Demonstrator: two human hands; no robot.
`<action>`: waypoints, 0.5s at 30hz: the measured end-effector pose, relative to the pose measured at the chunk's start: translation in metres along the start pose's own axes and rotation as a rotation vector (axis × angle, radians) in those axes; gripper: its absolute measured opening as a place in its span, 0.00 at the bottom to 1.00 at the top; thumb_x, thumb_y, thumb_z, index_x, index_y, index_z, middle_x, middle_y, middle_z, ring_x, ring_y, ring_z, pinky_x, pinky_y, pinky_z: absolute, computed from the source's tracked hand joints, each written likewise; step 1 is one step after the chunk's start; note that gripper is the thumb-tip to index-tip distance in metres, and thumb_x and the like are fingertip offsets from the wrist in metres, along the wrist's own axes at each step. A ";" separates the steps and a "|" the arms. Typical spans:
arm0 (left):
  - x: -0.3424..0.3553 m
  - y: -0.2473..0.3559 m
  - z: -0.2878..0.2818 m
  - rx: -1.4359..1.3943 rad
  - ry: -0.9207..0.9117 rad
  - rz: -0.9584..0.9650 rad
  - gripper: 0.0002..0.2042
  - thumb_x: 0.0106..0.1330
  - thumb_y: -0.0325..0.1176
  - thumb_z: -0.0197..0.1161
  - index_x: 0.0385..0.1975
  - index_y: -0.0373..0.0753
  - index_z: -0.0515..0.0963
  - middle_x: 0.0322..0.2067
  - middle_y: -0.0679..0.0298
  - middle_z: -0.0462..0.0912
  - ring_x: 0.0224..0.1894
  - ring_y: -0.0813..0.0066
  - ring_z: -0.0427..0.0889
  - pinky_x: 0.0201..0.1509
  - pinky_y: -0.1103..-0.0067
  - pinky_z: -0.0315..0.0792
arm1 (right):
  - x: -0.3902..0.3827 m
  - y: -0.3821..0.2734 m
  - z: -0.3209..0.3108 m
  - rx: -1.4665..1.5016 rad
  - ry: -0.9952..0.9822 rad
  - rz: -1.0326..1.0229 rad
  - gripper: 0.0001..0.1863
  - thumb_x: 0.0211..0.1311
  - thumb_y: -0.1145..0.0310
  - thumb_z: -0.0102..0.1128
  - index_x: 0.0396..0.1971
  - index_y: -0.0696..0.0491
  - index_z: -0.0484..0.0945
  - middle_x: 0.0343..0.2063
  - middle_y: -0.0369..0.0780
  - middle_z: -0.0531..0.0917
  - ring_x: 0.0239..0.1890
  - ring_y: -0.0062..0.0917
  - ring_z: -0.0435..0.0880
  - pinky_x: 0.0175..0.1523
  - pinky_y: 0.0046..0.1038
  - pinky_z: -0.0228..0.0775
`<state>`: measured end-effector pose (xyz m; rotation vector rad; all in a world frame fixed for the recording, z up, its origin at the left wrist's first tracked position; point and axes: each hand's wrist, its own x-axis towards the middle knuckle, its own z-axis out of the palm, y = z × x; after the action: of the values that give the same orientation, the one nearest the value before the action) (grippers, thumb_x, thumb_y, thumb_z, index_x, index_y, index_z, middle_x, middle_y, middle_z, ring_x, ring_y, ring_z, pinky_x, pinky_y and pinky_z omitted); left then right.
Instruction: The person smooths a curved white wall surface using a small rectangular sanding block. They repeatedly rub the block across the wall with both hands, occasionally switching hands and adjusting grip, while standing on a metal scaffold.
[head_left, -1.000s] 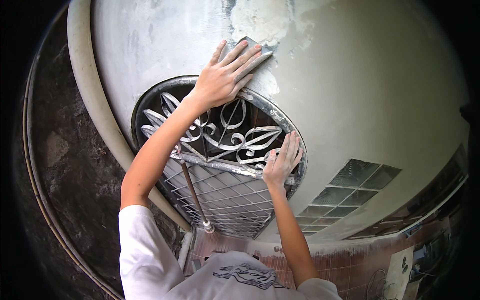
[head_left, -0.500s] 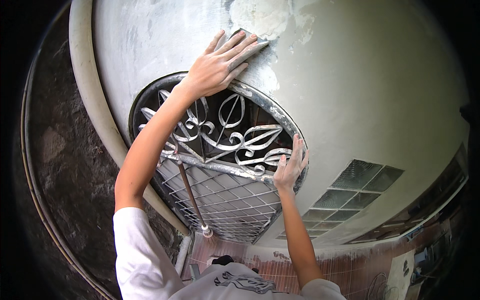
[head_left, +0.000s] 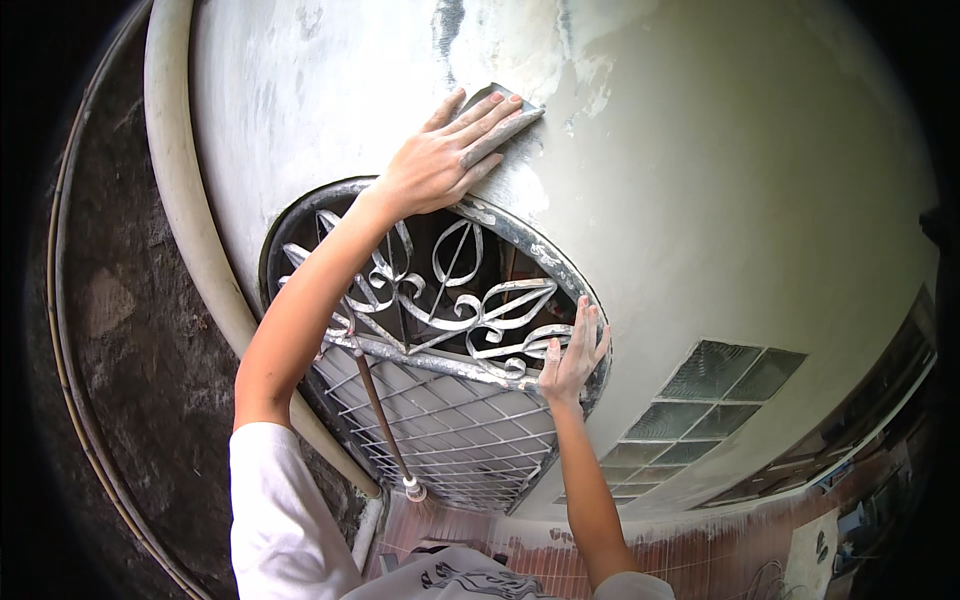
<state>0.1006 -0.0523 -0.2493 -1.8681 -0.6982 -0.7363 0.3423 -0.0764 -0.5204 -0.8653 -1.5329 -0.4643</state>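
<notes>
A grey sheet of sandpaper (head_left: 520, 115) lies under the fingers of my left hand (head_left: 440, 155), which presses it flat to the plaster wall (head_left: 700, 180) just above the arched door top. One edge of the sheet passes between the fingers, and white dust coats them. Lower down, my right hand (head_left: 572, 358) rests with fingers stretched upward against the right side of the dark door frame (head_left: 540, 245), beside the scrolled metal grille (head_left: 470, 318). Its fingers are dusty too, and it holds nothing I can see.
A brush or broom with a brown stick (head_left: 380, 410) leans on the lattice door. Left of the door runs a thick pale pipe (head_left: 175, 130), with dark rough ground (head_left: 110, 300) beyond. Glass block panes (head_left: 690, 405) sit in the wall at right, above reddish tiles (head_left: 690, 560).
My left hand and the sandpaper have shifted slightly to the right against the wall. The right hand stays at the door frame. The whole view has tilted a little, so the door appears lower.
</notes>
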 end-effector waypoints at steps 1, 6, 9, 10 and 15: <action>0.011 -0.001 0.003 -0.031 0.028 0.013 0.28 0.75 0.43 0.47 0.75 0.51 0.55 0.74 0.69 0.57 0.75 0.68 0.55 0.81 0.62 0.43 | 0.000 0.001 0.000 -0.022 -0.005 0.000 0.33 0.68 0.64 0.42 0.71 0.62 0.58 0.70 0.47 0.67 0.74 0.39 0.59 0.76 0.52 0.35; 0.028 -0.002 0.009 -0.069 0.084 0.035 0.28 0.75 0.42 0.48 0.75 0.50 0.55 0.74 0.68 0.57 0.75 0.69 0.56 0.81 0.61 0.43 | -0.002 0.003 0.002 -0.078 0.025 -0.018 0.32 0.69 0.64 0.41 0.70 0.62 0.58 0.69 0.47 0.68 0.74 0.38 0.60 0.75 0.52 0.36; 0.000 -0.002 0.002 0.025 0.009 -0.015 0.28 0.77 0.44 0.45 0.76 0.52 0.52 0.75 0.70 0.56 0.75 0.72 0.57 0.81 0.61 0.43 | -0.002 0.002 0.003 -0.076 0.050 -0.015 0.32 0.70 0.63 0.40 0.70 0.62 0.58 0.69 0.46 0.68 0.74 0.38 0.61 0.75 0.52 0.37; -0.010 -0.004 -0.001 0.032 -0.007 -0.027 0.28 0.76 0.44 0.46 0.76 0.52 0.52 0.75 0.71 0.55 0.75 0.71 0.56 0.81 0.61 0.42 | -0.002 0.001 0.003 -0.080 0.043 -0.020 0.32 0.70 0.63 0.40 0.70 0.62 0.58 0.69 0.46 0.68 0.73 0.38 0.61 0.75 0.52 0.37; -0.016 -0.009 -0.008 0.016 -0.034 -0.024 0.28 0.76 0.44 0.46 0.76 0.54 0.52 0.74 0.70 0.57 0.75 0.71 0.57 0.81 0.61 0.42 | 0.000 -0.002 0.000 -0.070 0.042 -0.031 0.33 0.70 0.59 0.41 0.70 0.62 0.58 0.69 0.48 0.68 0.73 0.40 0.62 0.73 0.52 0.42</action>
<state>0.0817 -0.0586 -0.2530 -1.8640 -0.7474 -0.7142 0.3410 -0.0775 -0.5205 -0.8818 -1.5006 -0.5583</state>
